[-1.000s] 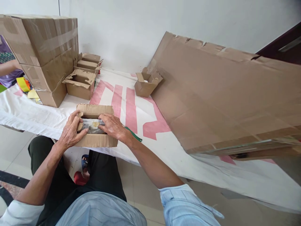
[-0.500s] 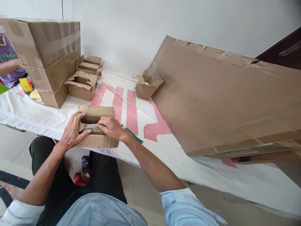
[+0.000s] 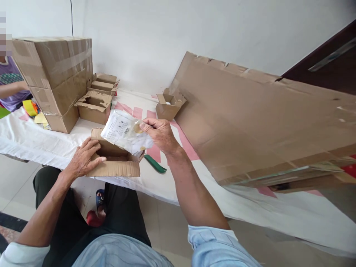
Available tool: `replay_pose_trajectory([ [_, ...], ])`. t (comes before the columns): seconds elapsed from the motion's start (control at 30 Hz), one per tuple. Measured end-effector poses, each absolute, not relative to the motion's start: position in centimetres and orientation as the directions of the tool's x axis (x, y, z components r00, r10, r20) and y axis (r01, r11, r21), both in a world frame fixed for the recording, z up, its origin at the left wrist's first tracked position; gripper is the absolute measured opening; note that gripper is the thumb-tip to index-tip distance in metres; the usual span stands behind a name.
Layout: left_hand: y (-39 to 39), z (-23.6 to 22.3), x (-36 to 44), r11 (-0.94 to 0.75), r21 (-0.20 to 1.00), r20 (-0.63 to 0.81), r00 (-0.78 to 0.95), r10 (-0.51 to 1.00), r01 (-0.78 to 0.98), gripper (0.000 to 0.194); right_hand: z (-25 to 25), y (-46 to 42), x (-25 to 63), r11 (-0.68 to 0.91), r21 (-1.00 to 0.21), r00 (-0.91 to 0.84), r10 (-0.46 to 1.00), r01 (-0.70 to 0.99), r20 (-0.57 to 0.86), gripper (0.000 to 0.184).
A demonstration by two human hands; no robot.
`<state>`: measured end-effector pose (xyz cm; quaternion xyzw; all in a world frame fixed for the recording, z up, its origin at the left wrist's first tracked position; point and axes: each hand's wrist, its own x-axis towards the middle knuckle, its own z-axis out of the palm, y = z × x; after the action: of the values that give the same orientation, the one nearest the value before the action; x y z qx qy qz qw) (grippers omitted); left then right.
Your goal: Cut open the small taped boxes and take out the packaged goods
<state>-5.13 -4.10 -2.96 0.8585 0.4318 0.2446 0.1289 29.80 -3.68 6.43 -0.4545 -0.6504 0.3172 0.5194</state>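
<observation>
A clear plastic bag (image 3: 129,134) with a white printed sheet and some round yellowish pieces hangs over an open cardboard box (image 3: 115,168). My right hand (image 3: 161,134) is closed on the bag's right end, thumb and fingers pinching it. At the box's left end, my left hand (image 3: 85,157) grips the wall, its thumb reaching over the opening. The box stands at the table's near edge with its flaps up; the bag covers part of its inside. Just right of it lies a green-handled tool (image 3: 155,164), its tip hidden.
Taped cartons (image 3: 59,81) are stacked at the left. Beside them stand several opened small boxes (image 3: 93,111). Another small open box (image 3: 169,107) touches a large leaning cardboard carton (image 3: 250,129) on the right. Yellow tape (image 3: 29,107) lies near another person's arm (image 3: 12,89).
My right hand has lifted the plastic bag up out of the box and moved up and right with it. My left hand has stayed on the box's left end.
</observation>
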Motion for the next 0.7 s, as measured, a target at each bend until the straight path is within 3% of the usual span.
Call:
replay_pose_trajectory([
  [0.1, -3.4, -2.3, -5.3, -0.588, 0.469, 0.38, 0.45, 0.808, 0.659, 0.065, 6.2, -3.6, 29.6, 0.342, -0.927, -0.039, 0.94, 0.156, 0.34, 0.045],
  [0.23, -2.2, -1.1, -5.0, -0.656, 0.422, 0.58, 0.37, 0.726, 0.626, 0.097, 5.5, -3.1, 28.9, 0.216, -0.975, -0.095, 0.971, -0.052, 0.221, 0.048],
  [0.4, -1.8, 1.9, -3.7, -0.825, 0.357, 0.698, 0.462, 0.547, 0.438, 0.088, 2.6, -1.2, 27.6, -0.028, -0.977, -0.23, 0.973, -0.212, 0.022, 0.041],
  [0.53, -2.1, 4.4, -2.7, -0.818, 0.512, 0.646, 0.51, 0.569, 0.263, 0.081, -0.7, 0.1, 26.4, -0.272, -0.934, -0.45, 0.881, -0.233, -0.144, 0.026],
  [0.7, -2.1, 5.2, -1.4, -0.56, 0.805, 0.48, 0.337, 0.81, 0.198, 0.063, -2.3, 0.4, 26.0, -0.401, -0.884, -0.623, 0.763, -0.242, -0.176, 0.032],
])
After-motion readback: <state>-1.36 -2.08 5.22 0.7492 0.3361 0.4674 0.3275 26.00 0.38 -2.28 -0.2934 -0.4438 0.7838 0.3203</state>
